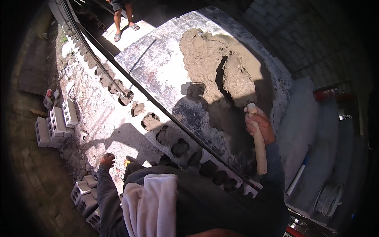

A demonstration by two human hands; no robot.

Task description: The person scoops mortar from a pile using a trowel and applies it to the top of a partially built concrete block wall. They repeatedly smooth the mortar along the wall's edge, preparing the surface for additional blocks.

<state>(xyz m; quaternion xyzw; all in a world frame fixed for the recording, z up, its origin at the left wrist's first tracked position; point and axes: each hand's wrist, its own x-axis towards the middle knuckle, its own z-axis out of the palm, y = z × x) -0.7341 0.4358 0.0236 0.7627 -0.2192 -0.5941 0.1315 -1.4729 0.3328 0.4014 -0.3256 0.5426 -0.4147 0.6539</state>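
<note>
My right hand (257,122) is wrapped round a pale wooden handle (259,154), whose upper end meets wet grey mortar (201,59); whatever tool head it has is covered or hard to make out. The mortar lies on a stained board (142,63), with a dark gap cut through it. My left hand (107,160) hangs beside my body over the rubble-strewn ground, its fingers loosely bent with nothing visible in them. A row of holes (151,121), some filled with mortar, runs along the board's near-left edge beside a long dark rail (152,98).
Concrete blocks (59,122) are stacked at left and lower left (83,191). Another person's legs (117,21) stand beyond the board. At right are a grey step (300,110), a red cylinder (323,93), a white pipe (296,177) and a dirty bucket (327,197). A block wall stands upper right.
</note>
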